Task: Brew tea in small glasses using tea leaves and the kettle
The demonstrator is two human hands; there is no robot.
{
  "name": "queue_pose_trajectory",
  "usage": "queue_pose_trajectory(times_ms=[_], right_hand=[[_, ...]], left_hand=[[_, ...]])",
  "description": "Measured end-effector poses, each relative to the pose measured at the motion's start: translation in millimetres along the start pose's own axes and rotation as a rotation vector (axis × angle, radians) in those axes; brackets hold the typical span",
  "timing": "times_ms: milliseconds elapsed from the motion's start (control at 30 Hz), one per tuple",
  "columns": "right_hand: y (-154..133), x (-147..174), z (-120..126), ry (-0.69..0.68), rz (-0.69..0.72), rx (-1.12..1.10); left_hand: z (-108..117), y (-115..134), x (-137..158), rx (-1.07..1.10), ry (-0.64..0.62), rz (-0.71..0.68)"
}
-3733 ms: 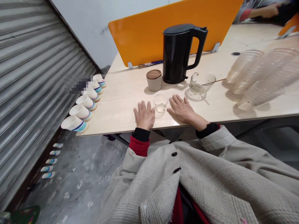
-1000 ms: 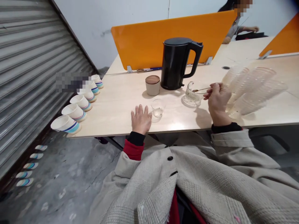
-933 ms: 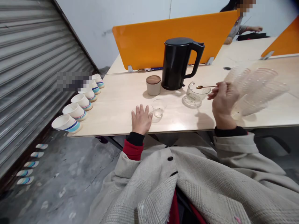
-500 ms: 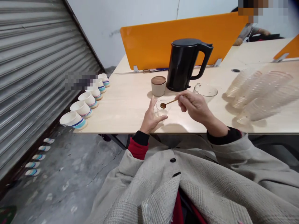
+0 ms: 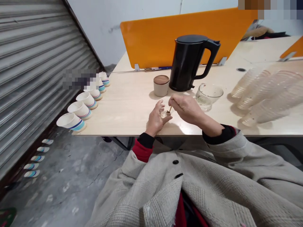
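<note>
A small clear cup [image 5: 165, 115] is near the table's front edge, with the fingers and thumb of my left hand [image 5: 156, 119] curved around it. My right hand [image 5: 187, 107] pinches the handle of a thin gold-coloured spoon [image 5: 170, 109]. The spoon stands steeply, its bowl down inside the cup, where something dark shows. Just beyond both hands is a beige canister [image 5: 161, 89] with a wooden lid. A ribbed glass cup [image 5: 205, 100] with a handle rests to the right of my right hand.
A black electric kettle [image 5: 188, 64] stands in front of an orange divider [image 5: 149, 44]. Stacked clear plastic cups [image 5: 265, 91] lie at the right. Paper cups [image 5: 71, 121] line the table's left edge. Across the table, part of another person's arm [image 5: 258, 32] shows.
My right hand has come left and turned over, swinging the spoon from nearly level to steep. Its bowl has dropped into the cup. My left hand has shifted slightly right and closer around the cup.
</note>
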State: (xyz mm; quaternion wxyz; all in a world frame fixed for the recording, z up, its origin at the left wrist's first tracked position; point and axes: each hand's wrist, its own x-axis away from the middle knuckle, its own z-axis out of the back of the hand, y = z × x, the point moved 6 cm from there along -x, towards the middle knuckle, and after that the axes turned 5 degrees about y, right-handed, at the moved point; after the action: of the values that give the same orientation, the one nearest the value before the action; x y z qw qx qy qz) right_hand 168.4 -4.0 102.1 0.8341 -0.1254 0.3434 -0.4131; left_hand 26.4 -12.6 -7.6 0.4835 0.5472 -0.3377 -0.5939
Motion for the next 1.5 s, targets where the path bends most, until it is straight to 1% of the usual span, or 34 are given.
queue_pose_trajectory(times_ms=[67, 167, 233, 300, 367, 433, 500, 533, 600, 700, 767, 867, 933, 1033, 1167, 1233, 1333, 1400, 1500], right_hand=[[2.1, -3.2, -1.2, 0.016, -0.017, -0.058], [9.4, -5.9, 4.3, 0.165, -0.075, -0.043], [11.6, -5.0, 5.9, 0.243, -0.087, -0.04], [12.8, -3.5, 2.2, 0.262, -0.109, -0.124], [16.0, -2.1, -2.9, 0.281, -0.17, -0.266], [20.2, -0.3, -5.1, 0.327, -0.233, -0.373], [22.5, 2.7, -2.3, 0.381, -0.249, -0.376], [22.3, 4.7, -0.1, 0.391, -0.24, -0.35], [21.0, 9.4, 2.3, 0.361, -0.226, -0.314], [19.2, 16.8, 1.8, 0.311, -0.241, -0.367], [17.9, 20.0, 2.9, 0.353, -0.231, -0.399], [13.0, 22.1, 4.4, 0.415, -0.15, -0.334], [8.1, 23.3, 3.0, 0.393, -0.094, -0.255], [3.7, 27.1, 2.4, 0.362, -0.077, -0.227], [4.4, 30.6, 5.7, 0.425, -0.076, -0.264], [6.7, 30.0, 2.0, 0.407, -0.073, -0.266], [11.2, 30.7, -3.9, 0.372, -0.108, -0.314], [12.4, 33.4, -0.4, 0.413, -0.128, -0.38], [13.8, 38.5, 12.8, 0.507, -0.156, -0.504]], left_hand=[[-0.3, 2.4, 0.7, -0.008, -0.006, -0.023], [0.2, 3.3, 1.7, -0.046, 0.006, -0.025], [-0.1, 3.7, 2.4, -0.063, 0.003, -0.025], [-1.2, 4.8, 2.9, -0.065, -0.011, -0.035], [-1.8, 5.8, 3.0, -0.068, -0.017, -0.041], [-1.5, 6.4, 2.8, -0.079, -0.006, -0.042], [-1.1, 6.6, 2.5, -0.085, 0.009, -0.044], [-0.9, 6.5, 2.4, -0.086, 0.014, -0.044], [-1.1, 6.3, 2.4, -0.083, 0.012, -0.039], [-1.2, 6.0, 2.7, -0.082, 0.006, -0.02], [-0.6, 6.2, 2.9, -0.08, 0.012, -0.007], [0.7, 7.1, 3.3, -0.084, 0.025, 0.002], [1.4, 7.7, 3.9, -0.09, 0.027, 0.003], [2.2, 8.4, 4.7, -0.095, 0.024, -0.004], [2.8, 8.4, 4.4, -0.114, 0.032, -0.029], [2.6, 7.3, 3.9, -0.117, 0.035, -0.023], [2.5, 5.5, 3.8, -0.121, 0.042, -0.002], [3.0, 5.4, 4.3, -0.122, 0.049, 0.002], [3.9, 5.3, 4.9, -0.111, 0.051, -0.002]])
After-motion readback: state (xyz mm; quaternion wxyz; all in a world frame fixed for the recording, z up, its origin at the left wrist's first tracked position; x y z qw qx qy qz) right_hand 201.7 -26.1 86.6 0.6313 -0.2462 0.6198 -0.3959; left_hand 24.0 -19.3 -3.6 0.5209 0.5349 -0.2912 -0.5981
